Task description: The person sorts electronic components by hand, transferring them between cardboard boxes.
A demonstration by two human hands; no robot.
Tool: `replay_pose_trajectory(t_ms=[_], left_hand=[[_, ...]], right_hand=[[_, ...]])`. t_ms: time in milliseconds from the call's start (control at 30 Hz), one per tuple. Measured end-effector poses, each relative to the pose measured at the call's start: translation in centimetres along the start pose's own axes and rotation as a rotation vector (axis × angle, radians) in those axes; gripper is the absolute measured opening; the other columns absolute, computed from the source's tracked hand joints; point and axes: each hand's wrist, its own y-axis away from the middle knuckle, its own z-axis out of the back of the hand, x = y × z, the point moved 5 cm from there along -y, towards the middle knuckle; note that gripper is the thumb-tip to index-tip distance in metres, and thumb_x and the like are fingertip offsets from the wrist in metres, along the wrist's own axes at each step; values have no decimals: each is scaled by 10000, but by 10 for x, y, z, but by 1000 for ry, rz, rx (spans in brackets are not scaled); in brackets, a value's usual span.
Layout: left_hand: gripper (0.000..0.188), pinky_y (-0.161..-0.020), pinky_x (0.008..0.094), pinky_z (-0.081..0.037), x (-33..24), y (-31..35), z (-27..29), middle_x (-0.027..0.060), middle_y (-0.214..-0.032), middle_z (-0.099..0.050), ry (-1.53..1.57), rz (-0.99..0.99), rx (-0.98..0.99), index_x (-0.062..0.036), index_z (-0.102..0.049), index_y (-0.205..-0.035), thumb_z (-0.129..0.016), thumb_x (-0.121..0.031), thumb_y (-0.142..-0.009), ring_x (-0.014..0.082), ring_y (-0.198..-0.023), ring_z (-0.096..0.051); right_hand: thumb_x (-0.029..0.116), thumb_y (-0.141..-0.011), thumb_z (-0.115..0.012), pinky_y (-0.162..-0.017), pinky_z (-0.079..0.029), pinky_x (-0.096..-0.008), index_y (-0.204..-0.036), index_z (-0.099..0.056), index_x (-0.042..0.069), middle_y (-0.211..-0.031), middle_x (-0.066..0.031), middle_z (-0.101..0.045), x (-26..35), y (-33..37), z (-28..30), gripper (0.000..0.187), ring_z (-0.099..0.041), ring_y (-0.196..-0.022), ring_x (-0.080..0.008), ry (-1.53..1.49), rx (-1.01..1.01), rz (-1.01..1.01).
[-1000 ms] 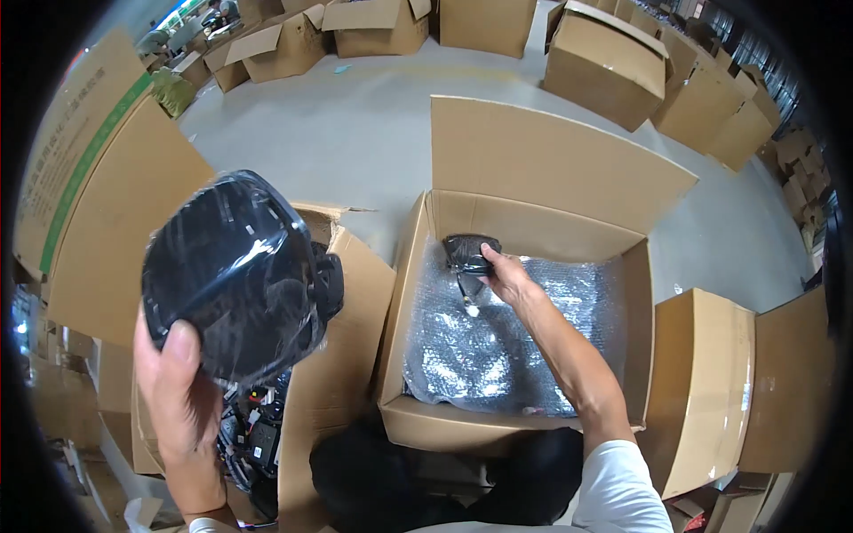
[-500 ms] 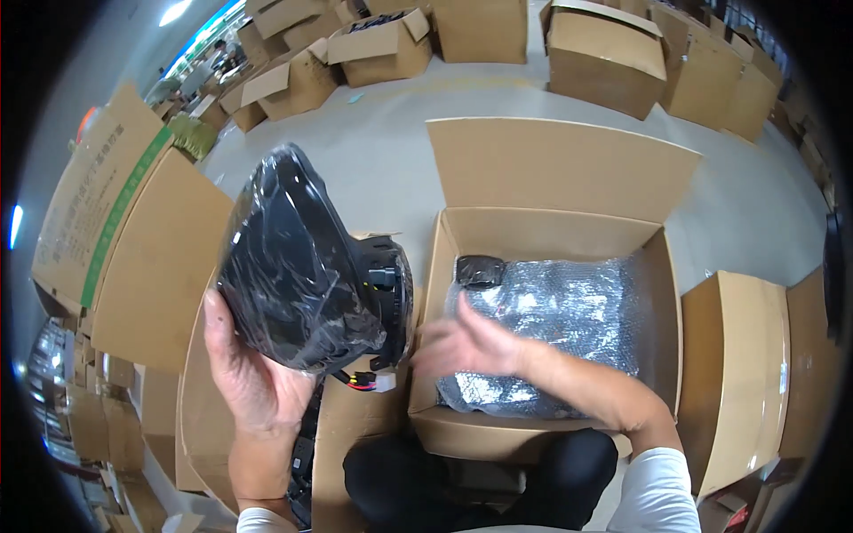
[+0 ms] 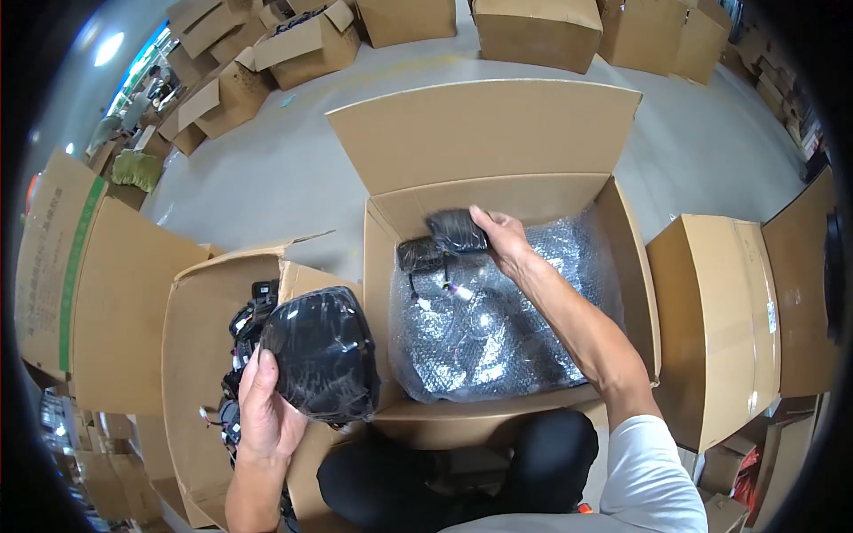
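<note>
In the head view: best to pinch gently, leaving the white connector [image 3: 458, 291] below unsnagged. See the small black part [image 3: 456, 233] pinched in the right hand [image 3: 504, 238], left of its palm, over bubble wrap [image 3: 542, 302] in the carton [image 3: 484, 133], near a similar part [image 3: 418, 255]. Note the left hand [image 3: 274, 416] half-curled around the larger wrapped part [image 3: 327, 355], right of its thumb.

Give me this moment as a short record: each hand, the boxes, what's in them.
Left hand: holds large black part, in clear film
Right hand: holds small black part over middle box
Middle box: open, bubble wrap inside
On bubble wrap: second small part, toward far left corner
Small parts touching: cannot tell
Left box: open, black parts with wires inside
Right box: contents not visible
</note>
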Motion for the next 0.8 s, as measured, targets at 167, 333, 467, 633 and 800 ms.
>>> replay_pose_trajectory(t_ms=[167, 333, 467, 633, 800], left_hand=[[454, -1088, 442, -443, 16, -35, -15, 132, -1362, -596, -37, -22, -26, -12, -517, -1374, -514, -319, -1040, 261, -1238, -581], [435, -1062, 414, -449, 38, -72, -35, 100, -1330, -602, -88, -32, -42, -28, -508, -1360, -528, -322, -1039, 232, -1208, -586], [505, -1043, 371, -436, 71, -88, -29, 104, -1283, -596, -239, -38, -106, -31, -463, -1358, -577, -382, -1015, 193, -1189, -568], [757, -1139, 371, -345, 72, -78, -34, 206, -1425, -476, -812, 128, -78, 47, -285, -1500, -639, -376, -982, 245, -1347, -459], [561, -1055, 321, -425, -42, -45, 34, 146, -1341, -572, -681, -293, -221, 54, -455, -1397, -660, -249, -972, 201, -1255, -540]], right_hand=[[253, -868, -759, -880, -523, -393, -1105, -683, -42, -1068, -183, -718, -67, -53, 67, 386, -682, -1013, -289, 686, -249, 356], [507, -925, -636, -912, -511, -448, -1287, -535, -70, -1117, -189, -669, -28, -10, 29, 689, -654, -1022, -320, 1038, -260, 532], [544, -1018, -470, -930, -516, -353, -1420, -446, -9, -1203, -119, -645, -17, 91, -69, 684, -635, -1066, -189, -336, 525, -250], [213, -882, -767, -895, -535, -376, -1231, -553, 36, -1196, -94, -644, 14, 75, -23, 447, -649, -1060, -193, -51, 259, -186], [420, -885, -734, -992, -447, -444, -1413, -496, 33, -1333, -138, -589, -6, -11, 175, 696, -545, -1223, -238, 437, -182, -79]])
